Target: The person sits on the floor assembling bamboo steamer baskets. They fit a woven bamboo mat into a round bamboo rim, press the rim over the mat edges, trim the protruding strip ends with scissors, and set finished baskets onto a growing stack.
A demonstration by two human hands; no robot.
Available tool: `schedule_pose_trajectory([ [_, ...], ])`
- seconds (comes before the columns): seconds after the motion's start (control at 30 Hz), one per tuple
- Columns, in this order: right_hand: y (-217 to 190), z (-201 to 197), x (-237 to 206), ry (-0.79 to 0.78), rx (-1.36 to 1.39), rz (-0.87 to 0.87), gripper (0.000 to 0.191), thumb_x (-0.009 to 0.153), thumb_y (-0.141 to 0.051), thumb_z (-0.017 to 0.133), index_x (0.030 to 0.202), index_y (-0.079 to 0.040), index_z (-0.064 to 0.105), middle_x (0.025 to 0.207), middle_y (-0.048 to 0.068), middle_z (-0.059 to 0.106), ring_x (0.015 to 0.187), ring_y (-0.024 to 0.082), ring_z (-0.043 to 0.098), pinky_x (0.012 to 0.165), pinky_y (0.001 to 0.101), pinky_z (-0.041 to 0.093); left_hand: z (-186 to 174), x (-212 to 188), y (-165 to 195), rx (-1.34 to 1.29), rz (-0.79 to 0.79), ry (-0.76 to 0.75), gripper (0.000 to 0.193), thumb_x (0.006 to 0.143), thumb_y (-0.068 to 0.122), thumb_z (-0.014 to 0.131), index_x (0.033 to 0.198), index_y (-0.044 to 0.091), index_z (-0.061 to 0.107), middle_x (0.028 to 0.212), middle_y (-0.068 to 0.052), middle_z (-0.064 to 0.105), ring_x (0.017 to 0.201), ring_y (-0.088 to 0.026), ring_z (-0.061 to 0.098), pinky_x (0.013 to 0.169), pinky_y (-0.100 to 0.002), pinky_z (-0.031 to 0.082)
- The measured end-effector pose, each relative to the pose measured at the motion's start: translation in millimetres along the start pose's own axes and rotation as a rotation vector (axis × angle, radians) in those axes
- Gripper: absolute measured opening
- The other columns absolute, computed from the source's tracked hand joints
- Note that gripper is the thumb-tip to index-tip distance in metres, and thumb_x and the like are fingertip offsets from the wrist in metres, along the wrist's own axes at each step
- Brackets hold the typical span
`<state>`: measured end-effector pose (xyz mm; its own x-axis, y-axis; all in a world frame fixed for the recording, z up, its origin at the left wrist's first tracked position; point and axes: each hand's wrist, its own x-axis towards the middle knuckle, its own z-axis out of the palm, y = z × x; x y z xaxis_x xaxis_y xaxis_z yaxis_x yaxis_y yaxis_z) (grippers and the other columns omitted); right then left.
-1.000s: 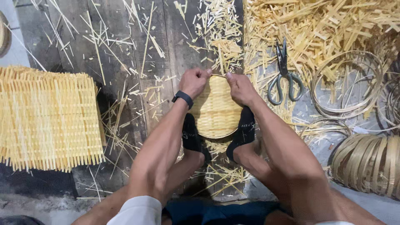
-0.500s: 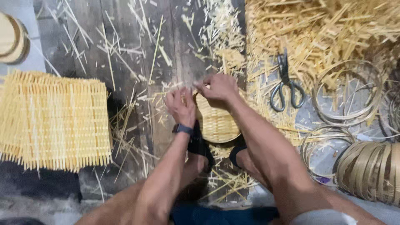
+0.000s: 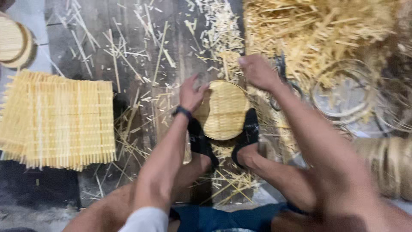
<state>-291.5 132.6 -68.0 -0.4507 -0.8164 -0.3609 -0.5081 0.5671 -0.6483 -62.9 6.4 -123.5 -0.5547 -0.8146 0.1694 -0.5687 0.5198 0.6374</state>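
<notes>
The dark-handled metal scissors (image 3: 281, 81) are largely hidden behind the right hand (image 3: 257, 71), and whether anything is gripped there cannot be told. The coiled bamboo rings (image 3: 388, 165) are blurred and cut off at the right edge. The round woven discs (image 3: 13, 41) are cut off at the left edge.

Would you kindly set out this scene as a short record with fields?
Setting: dark wooden floor strewn with bamboo slivers
Left hand: resting on the edge of the round woven basket
Right hand: raised beside the basket, apparently empty
Feet: black sandals clamp the basket
Left side: stack of square woven mats
Right side: scissors, bamboo hoops, pile of strips
</notes>
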Motion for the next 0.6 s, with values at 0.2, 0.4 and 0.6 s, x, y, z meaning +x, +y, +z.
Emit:
schedule_pose_trajectory([
  [0.2, 82.0, -157.0, -157.6, -0.170, -0.612, 0.236, 0.052, 0.097, -0.057, 0.055, 0.120, -0.015, 0.078, 0.109, 0.013, 0.078, 0.095, 0.029, 0.074, 0.092, 0.0483, 0.057, -32.5, 7.0, 72.8, -0.224, -0.170, -0.519, 0.038, 0.077, 0.022, 0.085, 0.109, 0.009, 0.072, 0.106, -0.011, 0.074, 0.099, -0.025, 0.072, 0.091, -0.038, 0.056],
  [0.4, 144.5, -71.6, -166.6, 0.015, -0.181, 0.234, 0.036, 0.095, -0.033, 0.070, 0.114, -0.004, 0.078, 0.096, 0.017, 0.079, 0.082, 0.027, 0.073, 0.081, 0.0427, 0.059, -21.6, -75.3, 63.9, 0.129, 0.603, -0.388, 0.033, 0.083, 0.003, 0.072, 0.113, 0.012, 0.062, 0.106, -0.011, 0.061, 0.099, -0.031, 0.061, 0.087, -0.044, 0.050],
  [0.6, 160.2, 15.1, -110.5, 0.369, -0.225, 0.162, 0.060, 0.079, -0.038, 0.087, 0.117, 0.004, 0.067, 0.114, 0.027, 0.067, 0.108, 0.042, 0.064, 0.095, 0.0496, 0.051, -31.6, -116.9, 11.4, 0.310, 0.327, -0.734, 0.047, 0.078, 0.025, 0.075, 0.122, 0.015, 0.060, 0.128, -0.010, 0.056, 0.124, -0.033, 0.053, 0.108, -0.049, 0.043],
])
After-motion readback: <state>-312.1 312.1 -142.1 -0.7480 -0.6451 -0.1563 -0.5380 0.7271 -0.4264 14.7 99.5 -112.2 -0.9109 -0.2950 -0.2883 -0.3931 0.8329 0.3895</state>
